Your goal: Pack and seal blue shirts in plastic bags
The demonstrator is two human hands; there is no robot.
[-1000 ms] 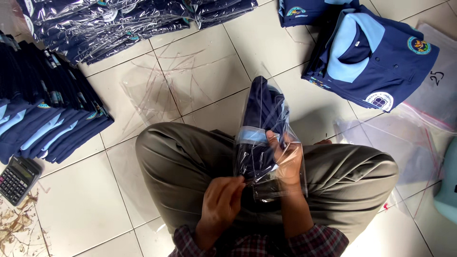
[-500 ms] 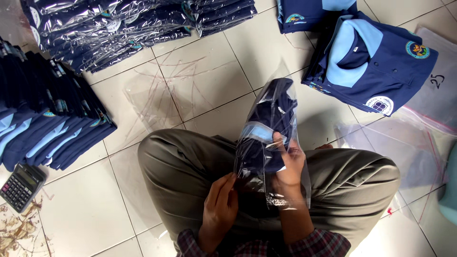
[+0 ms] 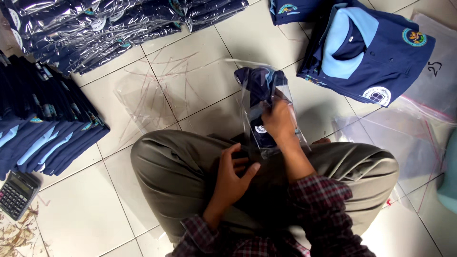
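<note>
1. The person sits cross-legged on the tiled floor (image 3: 95, 209), in olive trousers and plaid sleeves.
2. The left hand (image 3: 234, 173) rests over the lap, its grip loosely open with fingers curled; it has hold of nothing that shows, and sits just below the bottom edge of the clear plastic bag (image 3: 281, 138).
3. The right hand (image 3: 278, 119) has its grip closed around a folded navy shirt (image 3: 261, 88) through the clear plastic bag, holding the bundle upright above the right knee. The shirt sits inside the bag, its top end poking up towards the bag's upper part.
4. A flat, empty clear sleeve (image 3: 143, 95) lies on the floor just beyond the left knee.
5. A calculator (image 3: 16, 192) lies at the near left, beside some dry scraps.
6. Further left, a stack of folded navy shirts (image 3: 43, 128) fans out.
7. To the far right, an unbagged navy shirt with a light-blue collar (image 3: 371, 52) tops a pile, with more clear bags (image 3: 428, 109) beside it.
8. Farthest back, bagged shirts (image 3: 109, 28) lie in overlapping rows.
</note>
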